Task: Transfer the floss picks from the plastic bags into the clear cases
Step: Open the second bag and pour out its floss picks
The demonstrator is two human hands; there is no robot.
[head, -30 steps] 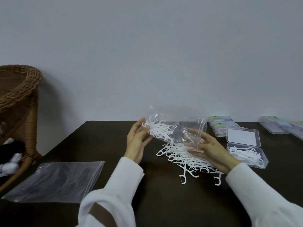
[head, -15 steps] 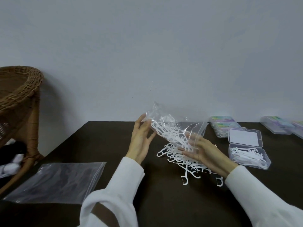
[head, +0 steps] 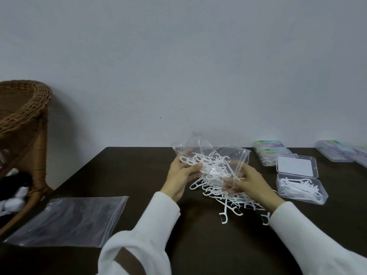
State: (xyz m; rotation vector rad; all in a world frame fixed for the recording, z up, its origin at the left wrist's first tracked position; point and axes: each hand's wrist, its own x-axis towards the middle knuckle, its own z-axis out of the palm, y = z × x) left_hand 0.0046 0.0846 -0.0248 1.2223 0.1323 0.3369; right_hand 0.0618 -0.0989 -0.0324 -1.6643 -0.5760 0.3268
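A crumpled clear plastic bag (head: 206, 153) with white floss picks inside is held above the dark table (head: 139, 175) between both hands. My left hand (head: 181, 175) grips its left end, thumb over the picks. My right hand (head: 248, 183) holds its right, open end with curled fingers. Under the bag lies a loose pile of floss picks (head: 228, 201) on the table. To the right stands an open clear case (head: 300, 187) with several picks in its tray and its lid (head: 296, 166) folded back.
An empty flat plastic bag (head: 67, 221) lies at the front left of the table. Closed cases with coloured labels (head: 272, 153) sit at the back right, more at the far right (head: 337, 152). A wicker chair (head: 23, 124) stands left of the table.
The bag has been lowered and crumpled closer to the pile, both hands coming down with it. More picks lie bunched at the bag's left end.
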